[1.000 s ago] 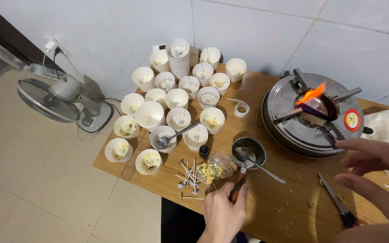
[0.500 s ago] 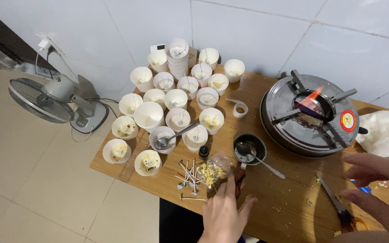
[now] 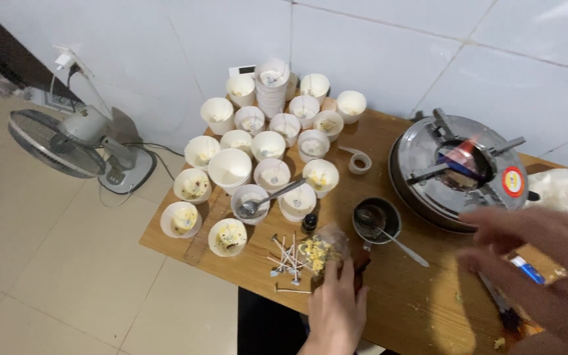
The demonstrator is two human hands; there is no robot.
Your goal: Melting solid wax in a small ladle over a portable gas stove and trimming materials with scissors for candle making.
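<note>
My left hand [image 3: 336,312] rests at the table's front edge, its fingers laid over the dark handle [image 3: 361,261] of a small metal pot [image 3: 377,219] with a spoon [image 3: 396,238] in it. A clear bag of yellow flakes [image 3: 320,248] and loose candle wicks [image 3: 287,258] lie just left of that hand. My right hand [image 3: 547,263], blurred, hovers with spread fingers over the table's right part, above a knife [image 3: 499,306] and a small blue-and-white lighter [image 3: 526,269]. It holds nothing.
Many white paper cups [image 3: 271,144] crowd the wooden table's [image 3: 415,302] left half, one holding a spoon [image 3: 267,198]. A round metal burner [image 3: 461,167] burns with a small flame at the right. A tape roll [image 3: 359,160], a white bag [image 3: 563,187] and a floor fan [image 3: 67,141] are around.
My left hand let go of the pot handle, opened, then settled over it again. My right hand moved left over the knife and lighter. The flame shrank.
</note>
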